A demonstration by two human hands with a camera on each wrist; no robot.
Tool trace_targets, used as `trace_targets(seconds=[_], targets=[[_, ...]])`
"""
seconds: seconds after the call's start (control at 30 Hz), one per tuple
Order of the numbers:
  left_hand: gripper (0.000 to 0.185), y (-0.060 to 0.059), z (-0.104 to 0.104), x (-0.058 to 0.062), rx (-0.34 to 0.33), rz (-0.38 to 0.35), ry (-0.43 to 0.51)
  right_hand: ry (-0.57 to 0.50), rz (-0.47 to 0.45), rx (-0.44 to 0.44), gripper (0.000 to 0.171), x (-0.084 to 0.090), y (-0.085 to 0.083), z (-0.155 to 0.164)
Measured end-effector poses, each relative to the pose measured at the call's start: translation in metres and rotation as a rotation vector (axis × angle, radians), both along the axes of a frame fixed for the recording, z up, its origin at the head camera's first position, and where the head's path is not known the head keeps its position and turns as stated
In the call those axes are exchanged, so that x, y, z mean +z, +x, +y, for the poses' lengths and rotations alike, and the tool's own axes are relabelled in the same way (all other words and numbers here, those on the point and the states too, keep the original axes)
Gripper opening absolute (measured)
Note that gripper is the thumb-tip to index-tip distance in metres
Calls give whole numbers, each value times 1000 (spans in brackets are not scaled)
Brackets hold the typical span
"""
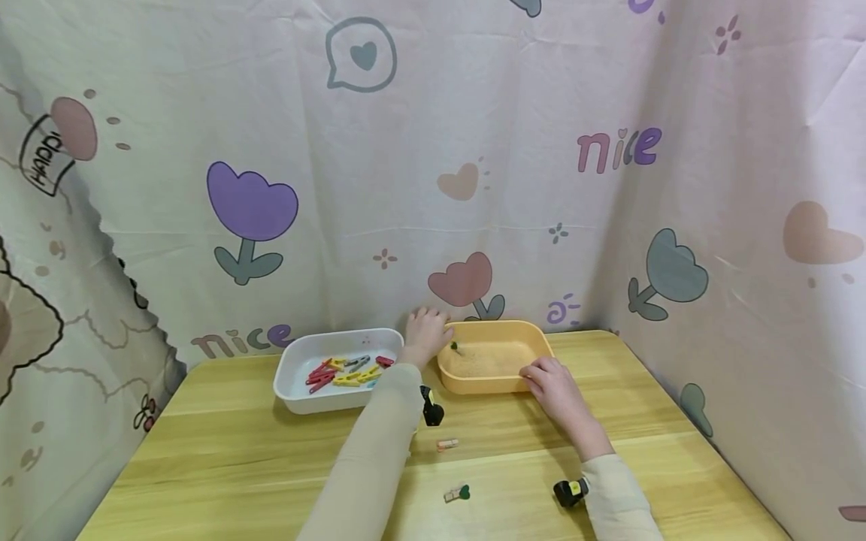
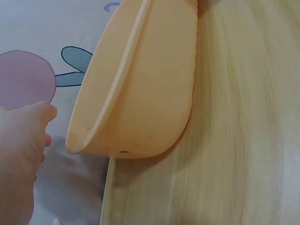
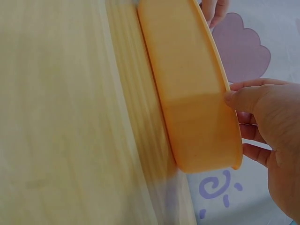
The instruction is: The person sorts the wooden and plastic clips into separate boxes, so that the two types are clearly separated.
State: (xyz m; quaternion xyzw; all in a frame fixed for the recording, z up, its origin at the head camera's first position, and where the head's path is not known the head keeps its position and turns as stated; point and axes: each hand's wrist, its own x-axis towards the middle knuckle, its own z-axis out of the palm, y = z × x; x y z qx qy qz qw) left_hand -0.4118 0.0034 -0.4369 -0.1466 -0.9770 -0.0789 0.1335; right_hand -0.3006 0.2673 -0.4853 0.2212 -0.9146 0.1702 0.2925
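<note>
My right hand (image 1: 551, 382) pinches the near rim of a yellow-orange plastic bin (image 1: 483, 385) close to its right corner. In the right wrist view the thumb (image 3: 234, 97) lies on the bin's outer wall and the fingers reach over the rim. At the bin's far left corner is my left hand (image 1: 425, 334), its fingers loosely bent. The left wrist view shows that hand (image 2: 21, 136) beside the bin's end (image 2: 140, 117), with a gap between them. Inside the bin, near its left wall, lies a small green-topped piece (image 1: 455, 347).
Left of the bin stands a white tray (image 1: 318, 406) with several red, yellow and grey clothespins. Two small wooden clothespins lie nearer on the table, one orange-tipped (image 1: 447, 445), one with a green heart (image 1: 457, 494). A patterned curtain (image 1: 379, 195) hangs behind the table.
</note>
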Motion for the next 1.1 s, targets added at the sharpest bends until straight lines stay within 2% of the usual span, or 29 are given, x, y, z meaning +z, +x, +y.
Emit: trace_targets(seconds=[0.27,0.73,0.83,1.1], targets=[[35,1,-9,4,-52,38,-26,3,-8,-6,11,-1,1,0],[32,18,-27,16,-145,104,-88,-6,11,10,13,-1,-1,0],[31,22,-34,17,-184,141,-86,-2,15,11,13,-1,-1,0],[24,32,-61,15,-327,324,-123,4,40,12,13,-3,0,0]])
